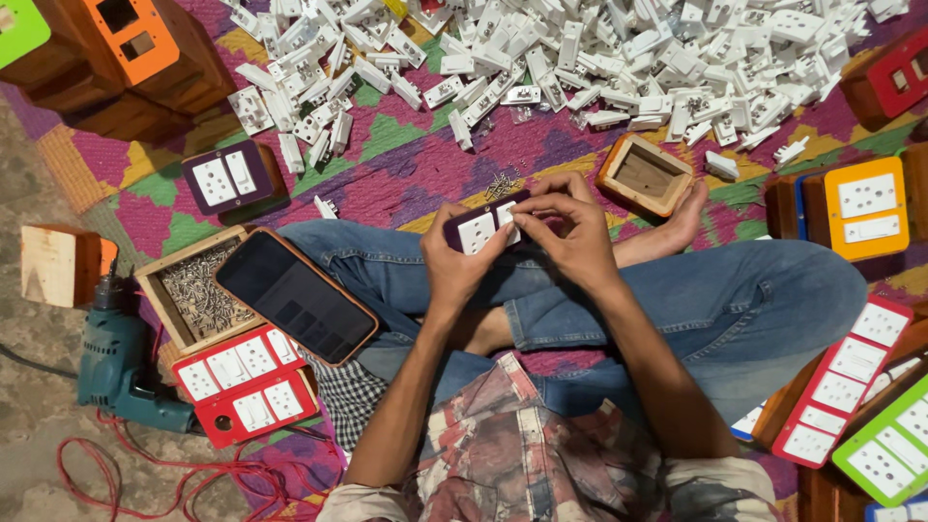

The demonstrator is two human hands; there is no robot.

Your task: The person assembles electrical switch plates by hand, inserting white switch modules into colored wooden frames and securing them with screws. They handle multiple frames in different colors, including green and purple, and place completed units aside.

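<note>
1. In the centre of the frame, a little above the middle, the person holds a small purple plate [480,228] with white sockets set in it, over the crossed legs in blue jeans [735,300].
2. The left hand [454,261] grips the plate from below and from its left side; the fingers are closed around its edge, with the thumb on the front.
3. The right hand [570,227] comes from the right; its fingers are narrow and pinch at the right end of the plate, where they press on a white part. What exactly is between the fingertips I cannot tell.
4. Just above the hands, a small heap of screws [499,184] lies on the colourful mat [406,159].
5. To the right of the screws stands an open wooden box [645,174], near the bare foot [688,215].
6. Along the top of the frame a big pile of white plastic parts [599,58] is spread on the mat.
7. At the left of the hands, a dark phone [295,295] rests on the knee, touching a wooden tray of screws [193,290].
8. Below the tray lies a red board [246,382] with white switches, and at the far left a green drill [121,367] with a red cable [145,469].
9. On the right side there are a yellow board [867,208], a long red board [843,382] and a green board [894,449], all well apart from the hands.
</note>
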